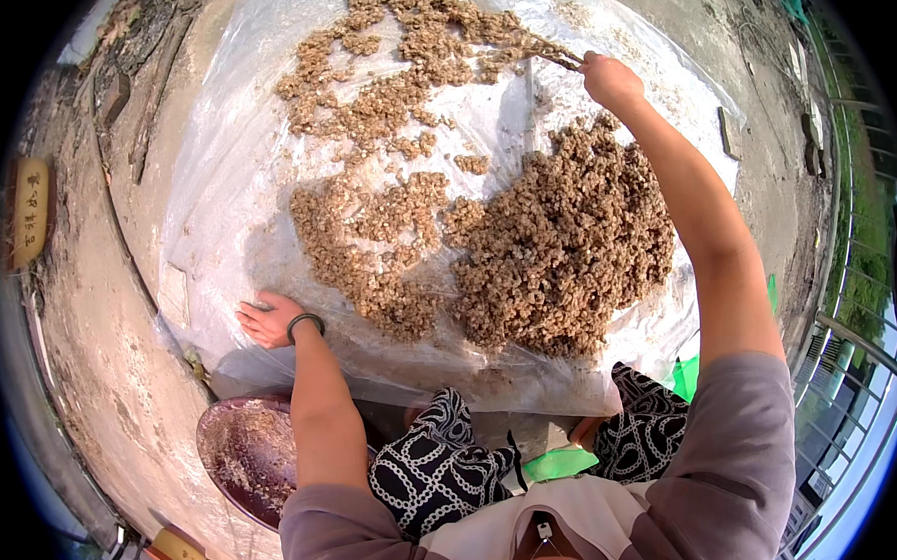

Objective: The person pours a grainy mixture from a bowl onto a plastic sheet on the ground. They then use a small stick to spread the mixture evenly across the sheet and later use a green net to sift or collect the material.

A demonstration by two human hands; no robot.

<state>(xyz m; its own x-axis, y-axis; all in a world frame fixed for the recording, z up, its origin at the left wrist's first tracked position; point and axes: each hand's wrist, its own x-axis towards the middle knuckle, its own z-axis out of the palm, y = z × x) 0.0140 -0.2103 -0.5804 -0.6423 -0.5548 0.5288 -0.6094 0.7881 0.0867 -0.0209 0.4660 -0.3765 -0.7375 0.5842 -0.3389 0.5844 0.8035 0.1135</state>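
Observation:
My right hand (612, 81) is closed around a thin brown stick (557, 52) at the far right of the spread. Its other end reaches into a loose layer of brown, clumpy grain-like material (391, 100), so its tip is hard to make out. My left hand (270, 320) lies flat with fingers spread on the clear plastic sheet (229, 189), a dark band round its wrist. Between my arms, a thick heap of the same material (567, 235) sits close to me. Thinner patches (366, 234) lie left of it and beyond.
A dark reddish basin (246, 454) with residue inside stands at the lower left, beside my left forearm. Concrete ground (122, 364) surrounds the sheet. Wood pieces (160, 92) lie at the far left. A metal railing (856, 337) runs along the right, with a green plastic piece (560, 463) by my legs.

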